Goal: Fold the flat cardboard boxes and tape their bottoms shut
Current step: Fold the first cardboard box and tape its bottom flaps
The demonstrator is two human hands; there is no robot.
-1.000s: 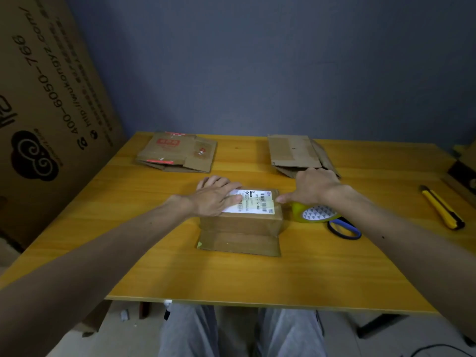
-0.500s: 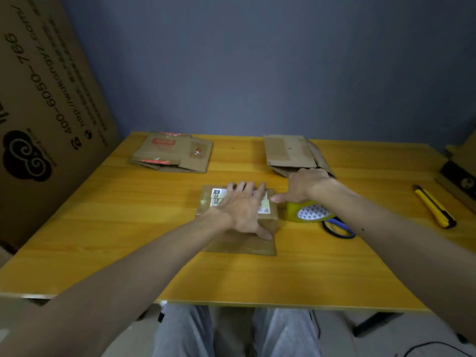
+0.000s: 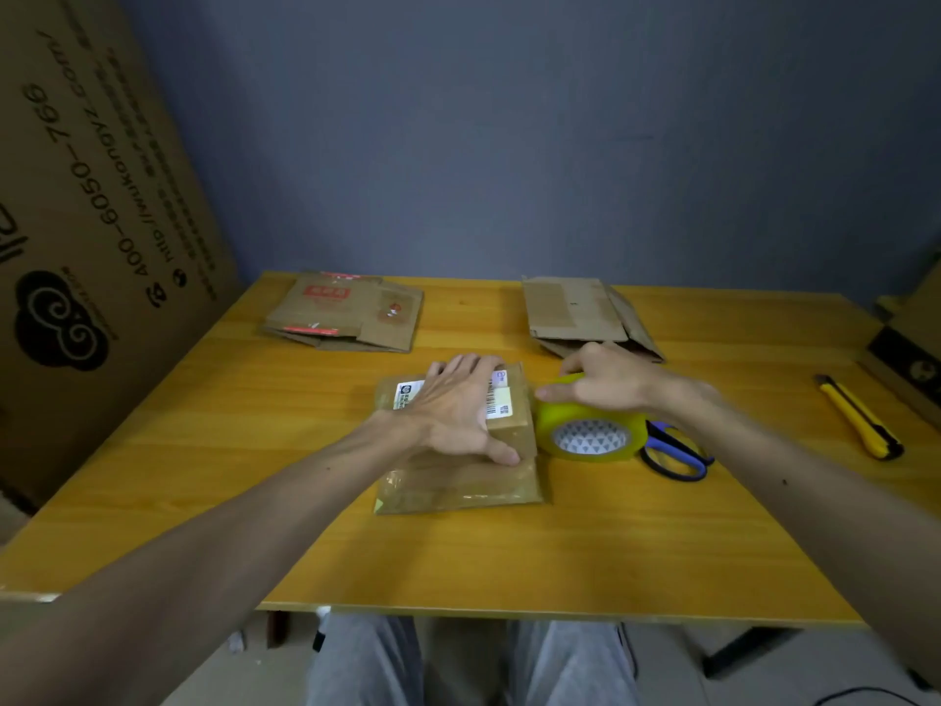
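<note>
Pressing flat on top of the folded box (image 3: pixel 509 430), the left hand (image 3: pixel 455 410) lies with its fingers straight and spread over the white label (image 3: pixel 407 389), thumb along the box's near top edge; it grips nothing. Below that hand, a loose flap (image 3: pixel 458 486) of the box spreads toward the person on the table (image 3: pixel 203 450). Just to the right of the left hand, the right hand (image 3: pixel 606 382) sits on the yellow roll of tape (image 3: pixel 585 430), its fingers curled over the top and the thumb stretched toward the box, so it has hold of the roll. The roll stands on edge close against the box's right side; whether they touch I cannot tell. Under the right wrist lie blue-handled scissors (image 3: pixel 672 453), and well off to that hand's right a yellow knife (image 3: pixel 860 417). Beyond the left fingertips lies a flattened box with red print (image 3: pixel 346 313); beyond the right hand, a plain flattened box (image 3: pixel 575 310).
</note>
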